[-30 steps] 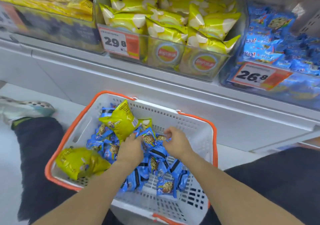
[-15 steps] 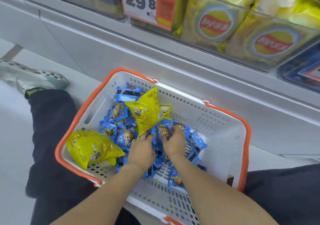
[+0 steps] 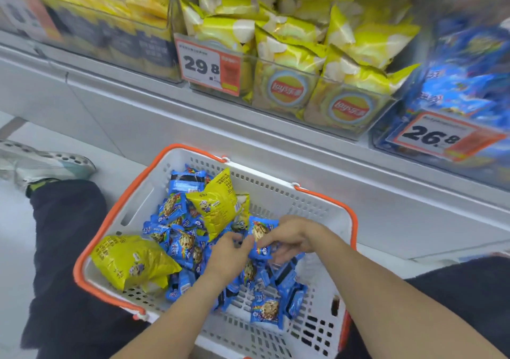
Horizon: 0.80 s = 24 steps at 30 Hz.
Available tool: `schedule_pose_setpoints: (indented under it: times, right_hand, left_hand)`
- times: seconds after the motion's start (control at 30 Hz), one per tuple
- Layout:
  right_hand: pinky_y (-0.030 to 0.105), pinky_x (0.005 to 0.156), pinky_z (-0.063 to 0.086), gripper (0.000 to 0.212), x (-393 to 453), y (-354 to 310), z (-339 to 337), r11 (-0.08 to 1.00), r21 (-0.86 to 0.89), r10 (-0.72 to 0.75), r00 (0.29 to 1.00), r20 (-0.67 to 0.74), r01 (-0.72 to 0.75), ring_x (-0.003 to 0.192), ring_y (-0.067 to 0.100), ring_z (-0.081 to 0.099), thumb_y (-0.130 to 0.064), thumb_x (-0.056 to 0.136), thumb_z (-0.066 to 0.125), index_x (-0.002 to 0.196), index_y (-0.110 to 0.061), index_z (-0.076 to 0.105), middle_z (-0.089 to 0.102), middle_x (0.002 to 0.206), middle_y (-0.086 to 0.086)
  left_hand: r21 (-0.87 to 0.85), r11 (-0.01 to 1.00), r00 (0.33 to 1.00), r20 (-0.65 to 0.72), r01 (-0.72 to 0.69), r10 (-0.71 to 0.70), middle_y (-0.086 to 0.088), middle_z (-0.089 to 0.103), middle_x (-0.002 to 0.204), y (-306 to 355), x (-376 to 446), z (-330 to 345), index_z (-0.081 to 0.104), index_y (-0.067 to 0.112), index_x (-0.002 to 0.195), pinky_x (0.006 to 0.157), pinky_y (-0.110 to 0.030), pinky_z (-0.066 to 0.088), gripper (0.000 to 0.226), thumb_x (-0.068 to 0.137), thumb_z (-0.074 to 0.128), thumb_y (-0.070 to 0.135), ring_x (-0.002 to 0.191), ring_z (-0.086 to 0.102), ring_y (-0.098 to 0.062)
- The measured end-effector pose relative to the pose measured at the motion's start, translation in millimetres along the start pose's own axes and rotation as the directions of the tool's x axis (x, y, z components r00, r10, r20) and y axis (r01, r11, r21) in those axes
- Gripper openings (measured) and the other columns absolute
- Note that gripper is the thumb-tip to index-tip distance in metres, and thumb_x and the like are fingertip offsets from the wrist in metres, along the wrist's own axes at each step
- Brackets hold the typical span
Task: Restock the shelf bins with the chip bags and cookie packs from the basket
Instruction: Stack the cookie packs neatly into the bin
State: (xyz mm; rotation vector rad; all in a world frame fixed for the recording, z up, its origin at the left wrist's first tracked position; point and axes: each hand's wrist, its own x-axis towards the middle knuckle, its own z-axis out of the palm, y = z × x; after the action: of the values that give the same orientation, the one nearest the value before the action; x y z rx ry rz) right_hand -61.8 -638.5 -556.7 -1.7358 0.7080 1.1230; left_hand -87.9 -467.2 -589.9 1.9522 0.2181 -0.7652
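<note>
A white basket (image 3: 317, 209) with orange rims rests on my lap. It holds several blue cookie packs (image 3: 182, 244) and two yellow chip bags, one upright (image 3: 215, 201) at the back and one lying (image 3: 132, 262) at the left. My left hand (image 3: 227, 253) and my right hand (image 3: 292, 234) meet over the pile, both gripping a blue cookie pack (image 3: 260, 237) lifted slightly above the others. Above, a clear shelf bin (image 3: 289, 93) holds yellow chip bags, and the bin (image 3: 452, 104) to its right holds blue cookie packs.
A grey shelf front (image 3: 276, 149) runs just behind the basket. Price tags read 29.8 (image 3: 209, 64) and 26.8 (image 3: 438, 136). A third bin (image 3: 110, 30) of yellow packs stands at upper left. My leg and shoe (image 3: 44, 162) lie left of the basket.
The view has tilted up, so the bins show again. Both hands rose from the pile and my right hand moved right, now holding one cookie pack between them.
</note>
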Motion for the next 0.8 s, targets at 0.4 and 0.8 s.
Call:
schedule_pose_setpoints:
  times: [0.4,0.8]
  right_hand:
    - [0.03,0.073,0.053,0.038,-112.0,-17.1,-64.3,0.739,-0.364,-0.657,0.725,-0.206,0.566,0.071,0.009,0.056,-0.006,0.073,0.084,0.102,-0.024,0.067,0.06,0.091,-0.005]
    - [0.031,0.07,0.055,0.029,-200.2,17.2,-113.6,0.498,-0.391,-0.787,0.215,-0.578,0.774,0.078,0.011,0.065,-0.005,0.078,0.081,0.09,-0.028,0.068,0.07,0.09,-0.012]
  left_hand:
    - [0.106,0.87,0.876,0.049,-0.482,0.48,0.002,0.07,0.099,97.9,-27.9,-23.1,0.068,0.029,0.106,0.062,-0.019,0.047,0.013,0.093,0.067,0.027,0.07,0.062,-0.002]
    - [0.012,0.594,0.582,-0.181,-0.805,0.793,0.01,0.07,0.099,215.9,-69.0,6.2,0.063,0.029,0.12,0.065,-0.018,0.051,0.032,0.089,0.072,0.031,0.071,0.064,-0.004]
